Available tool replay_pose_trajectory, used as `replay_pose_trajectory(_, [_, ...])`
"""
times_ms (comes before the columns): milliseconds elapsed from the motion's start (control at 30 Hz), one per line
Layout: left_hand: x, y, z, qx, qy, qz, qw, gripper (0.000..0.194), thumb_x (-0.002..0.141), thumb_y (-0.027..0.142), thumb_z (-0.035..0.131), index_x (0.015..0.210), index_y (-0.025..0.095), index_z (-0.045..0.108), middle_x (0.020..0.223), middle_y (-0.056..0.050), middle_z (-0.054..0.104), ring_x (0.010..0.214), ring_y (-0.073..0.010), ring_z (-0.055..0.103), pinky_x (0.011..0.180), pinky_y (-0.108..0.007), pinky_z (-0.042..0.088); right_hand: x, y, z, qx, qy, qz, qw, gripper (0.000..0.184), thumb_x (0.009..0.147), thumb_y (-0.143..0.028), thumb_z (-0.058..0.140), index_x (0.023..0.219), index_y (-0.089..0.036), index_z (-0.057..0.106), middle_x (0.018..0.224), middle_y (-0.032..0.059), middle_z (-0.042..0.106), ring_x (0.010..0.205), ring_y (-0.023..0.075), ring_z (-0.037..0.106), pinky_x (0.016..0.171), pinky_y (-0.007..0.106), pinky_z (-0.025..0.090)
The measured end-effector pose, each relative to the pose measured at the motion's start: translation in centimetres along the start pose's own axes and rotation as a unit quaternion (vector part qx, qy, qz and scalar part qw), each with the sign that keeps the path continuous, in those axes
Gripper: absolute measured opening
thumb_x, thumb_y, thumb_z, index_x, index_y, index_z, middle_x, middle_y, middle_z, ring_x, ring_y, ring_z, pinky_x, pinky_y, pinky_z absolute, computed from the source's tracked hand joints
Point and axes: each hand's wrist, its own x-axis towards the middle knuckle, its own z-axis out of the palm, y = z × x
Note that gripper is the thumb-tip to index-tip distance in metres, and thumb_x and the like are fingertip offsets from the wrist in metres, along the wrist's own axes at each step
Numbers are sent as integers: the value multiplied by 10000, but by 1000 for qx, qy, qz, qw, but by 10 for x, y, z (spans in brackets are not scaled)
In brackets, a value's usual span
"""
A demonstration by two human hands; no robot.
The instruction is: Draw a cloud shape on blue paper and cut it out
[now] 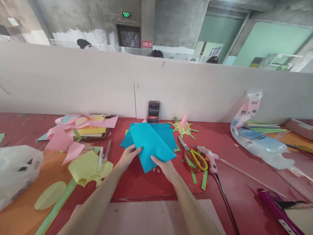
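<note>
A sheet of bright blue paper (153, 143) is held up between my two hands over the red table. My left hand (128, 156) pinches its left edge, thumb on top and fingers mostly hidden. At the lower right edge my right hand (165, 167) grips the same sheet, its thumb on the front and fingertips showing below. Behind it lies more blue paper (167, 133). To the right are scissors (195, 156) with yellow and red handles, a pink glue gun (211, 158) with a long glue stick, and a pink paper cone on a green-and-yellow paper flower (184, 125).
Left are pink paper scraps (65, 140), yellow paper (85, 164), a white pen (100, 159) and a white plastic bag (19, 173). A phone-like device (154, 111) leans on the white partition (97, 81). Right are a plastic package (259, 140) and a purple tool (278, 209).
</note>
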Motion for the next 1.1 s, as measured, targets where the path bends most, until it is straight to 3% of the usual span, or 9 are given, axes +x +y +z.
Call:
replay_pose_trajectory(100, [-5,-3,10,-2,34,-7,999,494,687,518,639,1036,168,628,1162,-94,628,1044,-285,579,857,-375,474,2,2,-3,-9,-17,-8,1000,327,724,-449,642,608,-146,597,490,18,593,400,112,479,428,245,370])
replay_pose_trajectory(200, [-13,-4,24,16,48,-34,998,529,704,562,595,1060,171,605,1096,-92,656,986,-252,604,810,-331,487,6,5,-5,4,41,-33,999,374,726,-452,640,523,-153,543,469,17,576,402,106,468,459,252,376])
replay_pose_trajectory(267, [-17,-2,32,22,21,-38,999,467,703,568,589,924,160,642,912,-82,700,842,-228,639,728,-311,501,10,8,-7,32,107,-40,993,367,711,-448,656,517,-163,529,467,9,569,410,115,477,467,260,385])
replay_pose_trajectory(333, [-19,1,37,44,-56,-24,997,427,741,567,541,803,155,639,730,-57,685,671,-186,630,659,-299,499,15,10,-8,68,157,-34,985,345,687,-444,676,535,-173,526,463,-2,560,403,126,479,449,269,384])
replay_pose_trajectory(367, [-19,3,38,43,-54,-21,997,413,727,564,559,761,158,625,665,-39,663,607,-167,611,626,-288,494,16,11,-9,81,167,-29,982,342,678,-444,681,536,-177,522,455,-6,552,396,129,475,436,272,380])
replay_pose_trajectory(467, [-18,6,38,42,-42,-23,998,379,721,541,577,724,162,600,634,-23,633,587,-148,595,609,-268,486,19,12,-10,84,162,-17,983,347,669,-449,683,523,-179,521,439,-1,544,382,134,477,414,275,377])
replay_pose_trajectory(633, [-16,2,35,52,-12,-22,998,339,703,521,602,703,184,563,591,15,580,571,-142,565,591,-260,483,16,8,-6,-2,124,-3,992,349,686,-464,659,525,-176,546,458,16,575,403,143,509,468,283,425])
replay_pose_trajectory(833, [-15,0,32,94,21,2,995,314,726,490,592,667,183,560,596,26,574,581,-135,559,595,-242,458,15,9,-4,-66,128,6,990,428,715,-494,622,445,-183,508,426,13,556,383,124,480,464,268,402])
replay_pose_trajectory(1100, [-16,2,34,87,24,-26,996,302,727,482,597,649,193,555,584,26,591,578,-142,565,591,-245,449,13,1,0,-74,133,-2,988,433,727,-464,621,422,-182,502,398,17,547,359,118,476,439,260,413])
